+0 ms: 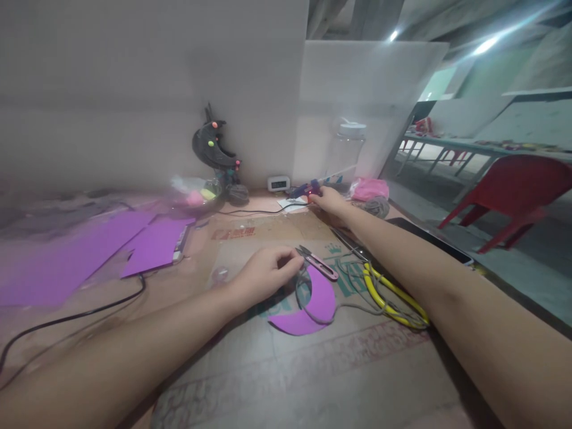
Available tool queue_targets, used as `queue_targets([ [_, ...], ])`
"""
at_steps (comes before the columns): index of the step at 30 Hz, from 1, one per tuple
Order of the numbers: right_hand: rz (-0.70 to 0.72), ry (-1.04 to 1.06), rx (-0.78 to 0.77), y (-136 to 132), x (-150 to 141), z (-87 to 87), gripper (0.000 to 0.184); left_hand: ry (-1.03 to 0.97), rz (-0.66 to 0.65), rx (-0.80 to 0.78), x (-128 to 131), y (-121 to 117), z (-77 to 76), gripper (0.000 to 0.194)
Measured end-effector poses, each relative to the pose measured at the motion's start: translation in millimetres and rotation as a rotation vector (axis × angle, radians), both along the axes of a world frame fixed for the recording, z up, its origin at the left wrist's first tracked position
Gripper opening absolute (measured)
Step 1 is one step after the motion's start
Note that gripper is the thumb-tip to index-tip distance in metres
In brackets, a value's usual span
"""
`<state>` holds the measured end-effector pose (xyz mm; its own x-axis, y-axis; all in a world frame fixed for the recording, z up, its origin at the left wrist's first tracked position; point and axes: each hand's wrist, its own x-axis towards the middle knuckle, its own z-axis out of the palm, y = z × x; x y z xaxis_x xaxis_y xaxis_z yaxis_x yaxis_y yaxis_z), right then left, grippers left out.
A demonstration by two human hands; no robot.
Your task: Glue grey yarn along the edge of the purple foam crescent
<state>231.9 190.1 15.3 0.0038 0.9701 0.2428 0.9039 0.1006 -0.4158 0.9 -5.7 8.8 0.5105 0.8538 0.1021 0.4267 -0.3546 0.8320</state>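
Note:
My left hand (271, 271) is closed in a pinch above the cardboard, its fingertips at a loop of grey yarn (357, 307). Under that loop lies a purple crescent cutout (322, 298), with pink-handled thread snips (322, 265) across its upper end. My right hand (329, 201) reaches to the back and grips a blue glue gun (306, 189) with a small red light on it. Beneath my right forearm are yellow-handled scissors (393, 298), with yarn tangled round the handles and the blades pointing away.
Purple sheets (156, 241) and a black cable (89, 311) lie left. At the back are a dark crescent ornament (210, 146), a small digital clock (278, 183), a clear bottle (347, 149) and a pink bundle (369, 189). A phone (429, 239) lies right, near a red chair (513, 187).

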Motion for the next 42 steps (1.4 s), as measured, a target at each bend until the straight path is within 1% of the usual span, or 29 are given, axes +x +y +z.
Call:
queue_targets([
  [4, 0.012, -0.068, -0.04, -7.2, 5.4, 7.6, 0.038, -0.009, -0.003, -0.002, -0.2, 0.2, 0.1, 0.032],
  [7, 0.049, -0.112, -0.041, -25.9, 13.8, 16.9, 0.043, -0.041, -0.005, -0.02, -0.6, 0.8, -1.9, 0.032],
  [9, 0.091, -0.125, -0.019, -48.3, 19.0, 24.8, 0.047, -0.065, 0.005, -0.036, -0.6, 1.6, -3.4, 0.032],
  [11, 0.134, -0.117, 0.003, -78.3, 21.1, 32.8, 0.047, -0.091, 0.023, -0.03, -0.5, 2.5, -4.5, 0.032],
  [12, 0.171, -0.094, 0.022, -95.5, 20.6, 36.4, 0.046, -0.105, 0.04, -0.021, -0.5, 2.8, -4.5, 0.032],
  [13, 0.249, 0.004, 0.023, -113.7, 19.0, 39.1, 0.044, -0.117, 0.058, -0.023, -0.5, 3.0, -4.2, 0.032],
  [15, 0.384, 0.231, -0.066, -150.3, 13.6, 42.0, 0.04, -0.124, 0.117, -0.005, -0.8, 3.2, -2.7, 0.032],
  [16, 0.447, 0.301, -0.125, -167.5, 10.4, 41.9, 0.038, -0.114, 0.14, 0.014, -1.0, 3.4, -1.6, 0.032],
  [17, 0.484, 0.33, -0.197, -183.2, 7.5, 41.1, 0.035, -0.111, 0.173, 0.038, -1.3, 3.7, -0.6, 0.032],
  [18, 0.492, 0.355, -0.234, -196.6, 5.0, 39.7, 0.032, -0.11, 0.19, 0.064, -1.7, 4.1, 0.3, 0.032],
  [20, 0.537, 0.306, -0.335, -216.2, 1.8, 35.9, 0.034, -0.123, 0.222, 0.104, -2.6, 5.6, 1.4, 0.03],
  [22, 0.551, 0.241, -0.443, -226.4, 0.3, 31.8, 0.037, -0.134, 0.246, 0.119, -3.5, 7.2, 1.5, 0.029],
  [23, 0.554, 0.244, -0.515, -229.0, -0.2, 29.9, 0.037, -0.135, 0.256, 0.119, -3.8, 7.9, 1.3, 0.029],
  [26, 0.575, 0.407, -0.822, -232.1, -1.5, 26.9, 0.034, -0.137, 0.273, 0.111, -4.5, 8.7, 0.7, 0.031],
  [27, 0.576, 0.466, -0.908, -232.3, -1.6, 27.5, 0.033, -0.134, 0.275, 0.108, -4.6, 8.7, 0.4, 0.032],
  [28, 0.577, 0.496, -0.956, -232.0, -1.1, 29.1, 0.032, -0.128, 0.275, 0.105, -4.7, 8.6, 0.2, 0.032],
  [29, 0.585, 0.489, -0.957, -231.1, 0.3, 31.7, 0.031, -0.119, 0.271, 0.102, -4.7, 8.6, -0.2, 0.032],
  [30, 0.592, 0.449, -0.912, -229.2, 2.7, 35.2, 0.03, -0.11, 0.264, 0.099, -4.7, 8.7, -0.6, 0.032],
  [32, 0.603, 0.3, -0.726, -221.8, 10.5, 43.5, 0.029, -0.093, 0.24, 0.086, -4.6, 8.8, -1.5, 0.031],
  [34, 0.558, 0.162, -0.526, -209.9, 21.3, 50.5, 0.03, -0.087, 0.215, 0.063, -4.4, 8.8, -2.4, 0.031],
  [35, 0.531, 0.113, -0.455, -202.7, 26.9, 52.6, 0.029, -0.084, 0.206, 0.048, -4.4, 8.6, -2.9, 0.031],
  [37, 0.475, 0.065, -0.329, -187.7, 37.1, 52.9, 0.023, -0.076, 0.191, 0.019, -4.5, 8.1, -4.0, 0.031],
  [39, 0.418, 0.031, -0.221, -175.1, 44.0, 49.0, 0.019, -0.066, 0.172, 0.003, -4.9, 7.6, -5.5, 0.032],
  [42, 0.34, 0.006, -0.077, -168.9, 44.8, 40.8, 0.022, -0.058, 0.14, 0.003, -5.6, 7.5, -8.2, 0.033],
])
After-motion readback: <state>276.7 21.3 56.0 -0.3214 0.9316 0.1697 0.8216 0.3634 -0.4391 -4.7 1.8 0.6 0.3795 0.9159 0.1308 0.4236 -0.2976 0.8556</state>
